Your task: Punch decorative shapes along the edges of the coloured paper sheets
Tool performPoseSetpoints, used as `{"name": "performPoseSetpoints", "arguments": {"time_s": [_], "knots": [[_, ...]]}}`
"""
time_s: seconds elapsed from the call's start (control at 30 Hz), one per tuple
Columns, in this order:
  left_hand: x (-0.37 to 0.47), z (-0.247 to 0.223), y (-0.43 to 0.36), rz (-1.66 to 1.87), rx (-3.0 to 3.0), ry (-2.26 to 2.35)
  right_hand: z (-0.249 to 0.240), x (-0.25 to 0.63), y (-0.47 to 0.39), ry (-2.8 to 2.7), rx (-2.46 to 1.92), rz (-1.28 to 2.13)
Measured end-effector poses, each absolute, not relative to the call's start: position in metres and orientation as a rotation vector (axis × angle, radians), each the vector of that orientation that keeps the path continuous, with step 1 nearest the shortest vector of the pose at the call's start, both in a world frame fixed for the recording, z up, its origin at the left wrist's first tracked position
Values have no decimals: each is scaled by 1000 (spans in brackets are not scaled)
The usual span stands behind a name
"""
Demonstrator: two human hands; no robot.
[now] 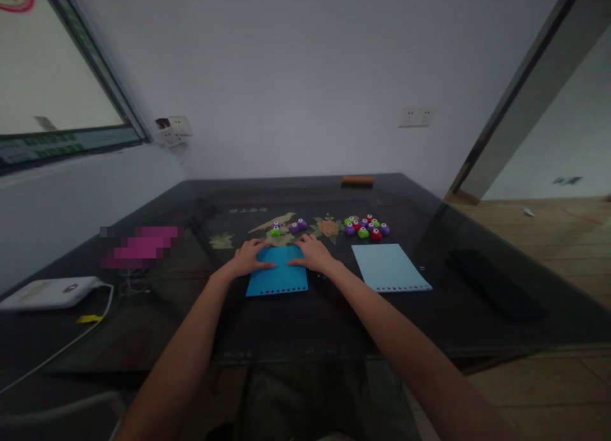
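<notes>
On the dark table lies a blue sheet [280,280] with a row of punched holes along its near edge. My left hand [249,258] rests on its far left corner, thumb stretched inward over the paper. At the far right corner my right hand [312,254] lies the same way, its thumb pointing toward the other. Both hands have thumb and fingers spread apart, touching the sheet. Just beyond the fingertips sit a small green eye-dotted piece [275,231] and several purple ones [298,225]. What lies under the palms is hidden.
A pale punched pad [391,267] lies to the right, with several red, green and purple eye-dotted pieces [366,226] behind it. A black case [494,284] is farther right. Leftward are a white device [52,293] with a cable and a pixelated pink item [143,245]. A brown roll [358,181] lies at the back.
</notes>
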State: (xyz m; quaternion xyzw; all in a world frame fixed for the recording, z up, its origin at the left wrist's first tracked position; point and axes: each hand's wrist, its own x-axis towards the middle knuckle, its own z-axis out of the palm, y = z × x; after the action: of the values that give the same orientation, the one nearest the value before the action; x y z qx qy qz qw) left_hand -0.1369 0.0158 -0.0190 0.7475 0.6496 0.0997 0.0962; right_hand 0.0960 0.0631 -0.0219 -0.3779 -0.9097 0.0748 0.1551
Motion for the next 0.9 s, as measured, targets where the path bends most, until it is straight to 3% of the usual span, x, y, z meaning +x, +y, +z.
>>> {"name": "performPoseSetpoints", "arguments": {"time_s": [0.9], "knots": [[-133, -19, 18, 376, 2312, 1897, -26, 94, 67, -2504, -1095, 342]]}}
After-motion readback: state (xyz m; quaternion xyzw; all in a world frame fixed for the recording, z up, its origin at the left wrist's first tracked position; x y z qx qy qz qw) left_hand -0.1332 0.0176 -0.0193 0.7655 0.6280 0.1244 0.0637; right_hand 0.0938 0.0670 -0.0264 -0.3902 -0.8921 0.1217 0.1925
